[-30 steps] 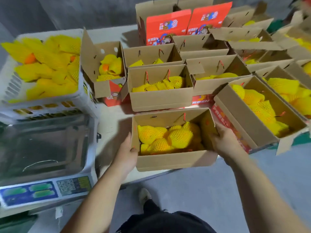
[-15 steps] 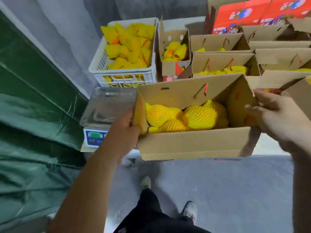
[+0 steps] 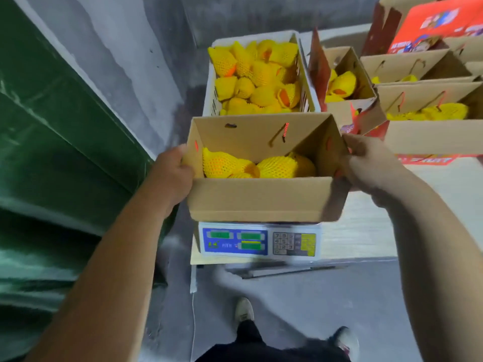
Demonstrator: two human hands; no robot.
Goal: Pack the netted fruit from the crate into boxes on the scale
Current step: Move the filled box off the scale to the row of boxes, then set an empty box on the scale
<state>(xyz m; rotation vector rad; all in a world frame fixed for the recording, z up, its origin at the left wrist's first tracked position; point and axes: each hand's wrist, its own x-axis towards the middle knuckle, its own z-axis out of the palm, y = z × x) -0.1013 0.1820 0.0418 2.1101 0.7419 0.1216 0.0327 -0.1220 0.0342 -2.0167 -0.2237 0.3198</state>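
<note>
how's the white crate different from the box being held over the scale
The white crate is slatted plastic; the held box is plain brown cardboard. The crate is heaped with netted fruit almost to its rim; the box holds only a low layer. The crate stands untouched behind the scale; the box is gripped by the left hand and right hand. Both are open-topped and hold yellow-netted fruit.

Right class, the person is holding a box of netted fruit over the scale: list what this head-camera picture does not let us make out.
- Scale readout: digits blurred and too small.
- Scale platter: hidden under the held box, so contact cannot be told.
- Fruit count in that box: near wall hides the lower netted fruit.
- Right hand: motion-blurred, finger placement unclear; left hand fingertips hidden behind the box wall.
- Boxes at right: cut off by the frame edge.
</note>
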